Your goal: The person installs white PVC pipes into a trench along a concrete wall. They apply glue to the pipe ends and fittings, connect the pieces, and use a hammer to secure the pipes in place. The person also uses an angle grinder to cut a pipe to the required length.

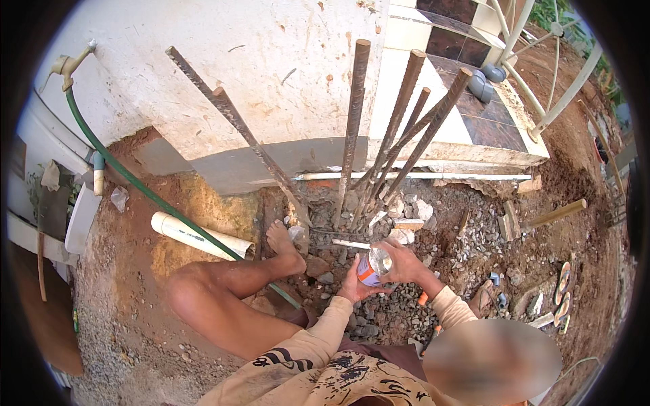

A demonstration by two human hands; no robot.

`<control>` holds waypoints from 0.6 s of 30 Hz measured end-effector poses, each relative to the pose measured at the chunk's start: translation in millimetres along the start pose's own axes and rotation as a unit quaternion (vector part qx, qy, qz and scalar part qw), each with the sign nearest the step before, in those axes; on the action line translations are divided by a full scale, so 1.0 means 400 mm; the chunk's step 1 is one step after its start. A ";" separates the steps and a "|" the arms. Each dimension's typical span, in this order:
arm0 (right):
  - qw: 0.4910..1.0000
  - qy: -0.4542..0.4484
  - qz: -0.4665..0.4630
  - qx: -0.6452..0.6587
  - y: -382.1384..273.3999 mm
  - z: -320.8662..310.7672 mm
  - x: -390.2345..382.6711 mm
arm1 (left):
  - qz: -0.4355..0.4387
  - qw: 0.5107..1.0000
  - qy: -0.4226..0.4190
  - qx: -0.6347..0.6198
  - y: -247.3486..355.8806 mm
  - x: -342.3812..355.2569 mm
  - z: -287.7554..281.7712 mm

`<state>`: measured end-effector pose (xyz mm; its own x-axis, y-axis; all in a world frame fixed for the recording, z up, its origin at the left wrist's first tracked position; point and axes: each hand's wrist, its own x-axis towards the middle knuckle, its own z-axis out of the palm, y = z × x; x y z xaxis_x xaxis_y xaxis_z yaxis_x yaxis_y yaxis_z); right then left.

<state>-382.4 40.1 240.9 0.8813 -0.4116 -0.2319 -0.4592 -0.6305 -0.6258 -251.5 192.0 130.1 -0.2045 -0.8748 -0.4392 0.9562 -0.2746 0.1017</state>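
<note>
A small tin (369, 271) with an orange, white and purple label is between my hands, over the rubble. My left hand (355, 284) is closed around its lower left side. The fingers of my right hand (403, 262) are closed on its upper right side and rim; what else they may hold is hidden. Just beyond the tin, a thin white pipe (351, 244) pokes out above the stones. Several rusty steel bars (352, 128) stand upright past it, in front of the wall.
A green hose (145, 183) runs from a wall tap (66, 68) over a wide cream pipe (186, 233) at left. Another thin white pipe (460, 176) lies along the tiled step (494, 128). Grey pipe fittings (481, 86) sit on it. Sandals (562, 284) lie at right.
</note>
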 end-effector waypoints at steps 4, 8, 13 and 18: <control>0.998 0.040 -0.033 -0.046 -0.122 0.039 0.048 | 0.103 0.994 0.040 0.007 0.072 -0.015 -0.075; 0.979 0.170 0.077 -0.077 -0.244 0.039 0.077 | 0.151 0.986 0.062 0.009 0.156 -0.031 -0.110; 0.979 0.137 0.146 -0.039 -0.259 0.049 0.107 | 0.191 0.980 0.044 0.018 0.208 -0.035 -0.095; 0.977 0.198 0.072 -0.005 -0.213 0.035 0.074 | 0.192 0.981 0.025 0.003 0.194 0.017 -0.097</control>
<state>-315.8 91.0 276.9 0.6962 -0.7178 -0.0085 -0.5778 -0.5533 -0.6000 -170.6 180.3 100.5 0.1811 -0.8939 -0.4101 0.9593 0.0687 0.2739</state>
